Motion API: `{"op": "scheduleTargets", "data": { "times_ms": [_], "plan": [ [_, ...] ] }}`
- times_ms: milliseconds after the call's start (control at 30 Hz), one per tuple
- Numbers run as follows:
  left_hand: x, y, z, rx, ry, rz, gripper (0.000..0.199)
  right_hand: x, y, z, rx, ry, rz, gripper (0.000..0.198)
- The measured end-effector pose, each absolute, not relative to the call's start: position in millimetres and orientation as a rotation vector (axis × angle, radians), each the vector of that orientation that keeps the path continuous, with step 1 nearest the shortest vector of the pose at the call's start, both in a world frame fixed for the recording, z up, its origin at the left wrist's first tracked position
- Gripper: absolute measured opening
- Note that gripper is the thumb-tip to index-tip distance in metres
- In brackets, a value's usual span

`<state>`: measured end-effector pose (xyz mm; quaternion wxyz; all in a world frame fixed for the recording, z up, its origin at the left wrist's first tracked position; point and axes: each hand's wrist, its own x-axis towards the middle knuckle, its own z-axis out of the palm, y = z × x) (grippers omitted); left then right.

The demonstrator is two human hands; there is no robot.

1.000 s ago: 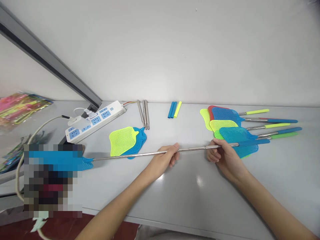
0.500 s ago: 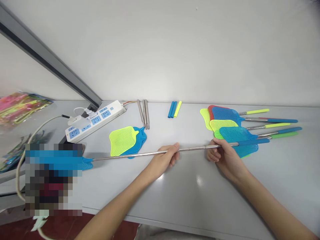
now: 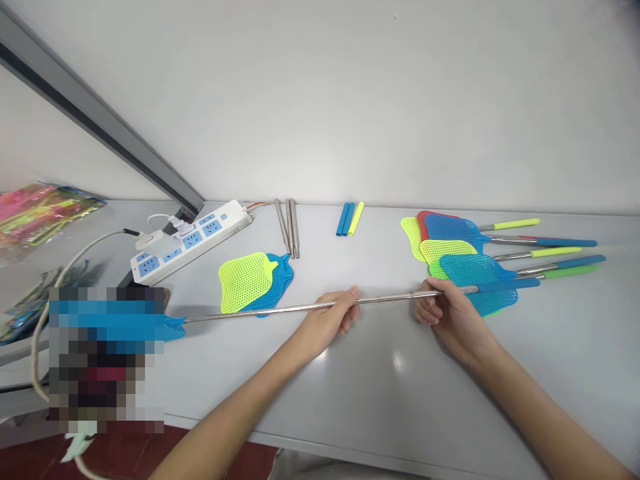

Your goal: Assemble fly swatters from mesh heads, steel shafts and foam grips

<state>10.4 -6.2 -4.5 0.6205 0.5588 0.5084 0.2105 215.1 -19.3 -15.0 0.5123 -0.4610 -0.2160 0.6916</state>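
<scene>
Stretched out across the table is a blue fly swatter with an extended telescopic metal rod. Its blue grip points right, and its head at the far left is mostly hidden by a blurred patch. My left hand is closed around the middle of the rod. Farther right, my right hand grips the rod near the blue handle. Behind the right hand lie several swatters in yellow, red, blue and green, rods pushed in. Loose swatter heads, yellow over blue, rest left of my left hand.
Several metal rods and three handle sleeves, two blue and one yellow, lie near the wall. A white power strip with plugs and a cable sits at the left. Plastic-bagged items are on the far left.
</scene>
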Motion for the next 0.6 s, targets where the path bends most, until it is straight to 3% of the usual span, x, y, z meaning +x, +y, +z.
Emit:
{"op": "scheduleTargets", "data": {
  "times_ms": [600],
  "plan": [
    [10.8, -6.7, -3.7, 1.303, 1.187, 0.483, 0.045, 215.1, -19.6, -13.7, -1.107, -0.524, 1.663, 0.037]
  ]
}}
